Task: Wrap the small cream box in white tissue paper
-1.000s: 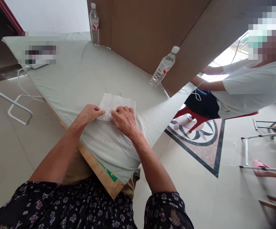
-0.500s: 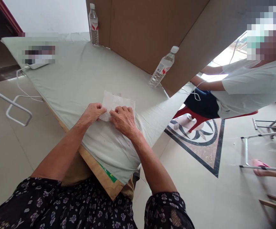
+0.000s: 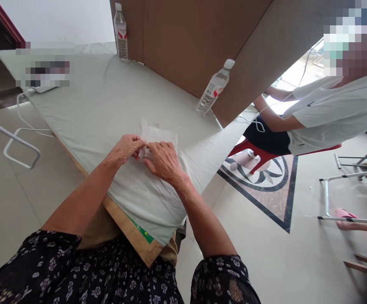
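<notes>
A thin white tissue-like sheet (image 3: pixel 162 134) lies on the pale cloth of the table, close to its near corner. The left edge of the sheet is folded and raised, pinched between the thumb and fingers of my left hand (image 3: pixel 129 148). Right beside it, my right hand (image 3: pixel 164 160) is closed over the sheet's near part, with bent fingers on top. The fingertips of both hands almost meet. My right hand hides part of the sheet.
A water bottle (image 3: pixel 212 89) leans against a large cardboard panel (image 3: pixel 189 38); another bottle (image 3: pixel 120 33) stands farther left. A white device (image 3: pixel 48 84) with a cable sits at the far left of the table (image 3: pixel 85 88). At right, a person in a white shirt (image 3: pixel 332 114) sits on a red stool (image 3: pixel 259 160).
My left hand has moved slightly right, closer to my right hand. The sheet's left edge is now folded up, where it lay flatter before. The view has shifted a little.
</notes>
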Tool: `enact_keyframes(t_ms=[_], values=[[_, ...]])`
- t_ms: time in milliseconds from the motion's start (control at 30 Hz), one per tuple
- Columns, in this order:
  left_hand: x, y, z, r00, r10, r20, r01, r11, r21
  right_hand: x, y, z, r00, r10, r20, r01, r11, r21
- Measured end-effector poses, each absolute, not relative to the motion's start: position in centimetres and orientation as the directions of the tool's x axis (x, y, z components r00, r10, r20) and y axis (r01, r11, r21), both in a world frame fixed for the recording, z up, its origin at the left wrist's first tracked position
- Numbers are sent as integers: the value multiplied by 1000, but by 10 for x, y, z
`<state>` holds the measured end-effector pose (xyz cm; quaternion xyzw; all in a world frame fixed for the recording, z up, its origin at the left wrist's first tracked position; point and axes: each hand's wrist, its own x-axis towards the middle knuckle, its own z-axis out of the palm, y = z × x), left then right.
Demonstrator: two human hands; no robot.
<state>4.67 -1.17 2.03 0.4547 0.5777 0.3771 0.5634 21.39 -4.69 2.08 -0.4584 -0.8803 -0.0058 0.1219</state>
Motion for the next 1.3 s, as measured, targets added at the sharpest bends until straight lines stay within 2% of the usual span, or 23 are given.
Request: enact_keyframes(t_ms=[333, 467, 533, 633, 733, 800, 867, 1067, 1300], values=[[46, -13, 32, 161, 941, -296, 255, 251, 934, 221, -42, 20, -565, 799, 205, 755, 601, -262], [48, -17, 35, 217, 947, -236, 391, 137, 910, 227, -43, 17, -569, 787, 238, 718, 617, -322], [49, -20, 33, 224, 963, -152, 493, 22, 870, 235, -47, 14, -514, 795, 322, 712, 605, -357], [52, -25, 23, 228, 973, 41, 659, -186, 729, 256, -59, 9, -242, 865, 440, 753, 454, -477], [55, -28, 9, 238, 953, 190, 739, -304, 601, 279, -71, 3, 47, 946, 320, 768, 171, -618], [56, -31, 1, 243, 940, 241, 745, -340, 574, 289, -76, -2, 135, 976, 170, 762, 8, -647], [58, -35, -4, 259, 926, 274, 746, -372, 552, 291, -76, -8, 162, 985, 67, 762, -82, -642], [64, -42, -3, 264, 926, 271, 820, -363, 441, 268, -55, -20, 190, 981, 28, 754, -128, -644], [66, -39, 7, 312, 930, 194, 856, -364, 367, 252, -32, -34, 163, 977, 139, 659, -3, -753]])
